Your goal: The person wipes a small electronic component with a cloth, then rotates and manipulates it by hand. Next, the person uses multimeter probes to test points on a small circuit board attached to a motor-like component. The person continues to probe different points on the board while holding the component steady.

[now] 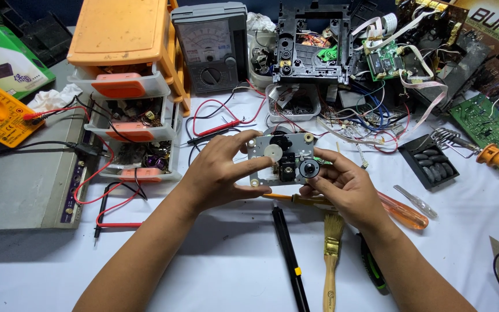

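Grey mechanism (281,159) with white gear (272,152); orange drawers (125,69).

I hold a small metal disc-drive mechanism (281,159) between both hands above the white table (220,260). My left hand (218,173) grips its left edge, thumb below and fingers on top near the white gear. My right hand (347,188) pinches its right side by the round black spindle. Just below the mechanism lie an orange-handled screwdriver (397,211), a paintbrush (331,254) and a black pen-like tool (289,254). Left of it stands an orange drawer unit (125,69).
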